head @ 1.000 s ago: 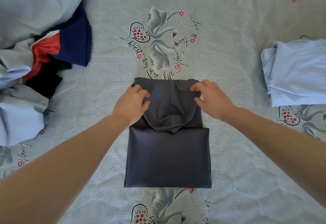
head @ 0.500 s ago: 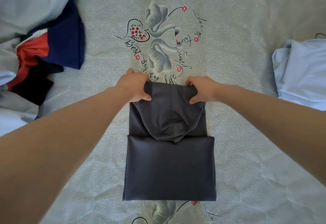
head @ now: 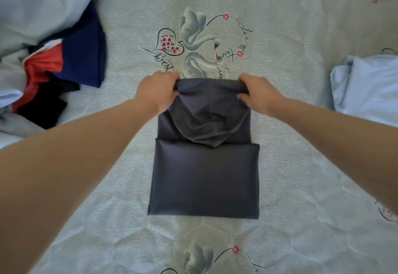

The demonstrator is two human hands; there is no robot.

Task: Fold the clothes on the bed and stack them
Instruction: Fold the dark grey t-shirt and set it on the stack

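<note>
A dark grey hooded garment [head: 204, 176] lies partly folded in the middle of the bed, its hood laid back over the folded body. My left hand [head: 157, 92] grips the far left corner of the garment's top edge. My right hand [head: 258, 94] grips the far right corner, thumb under the cloth. The top edge is lifted slightly off the bedspread between both hands.
A heap of unfolded clothes [head: 64, 62] in navy, red, black and pale blue lies at the left. A folded light blue garment [head: 366, 88] sits at the right edge. The bedspread [head: 301, 166] with swan prints stretches around the grey garment.
Both hands went from resting on the garment's top corners to gripping them, and the top edge has risen a little. The camera has moved closer.
</note>
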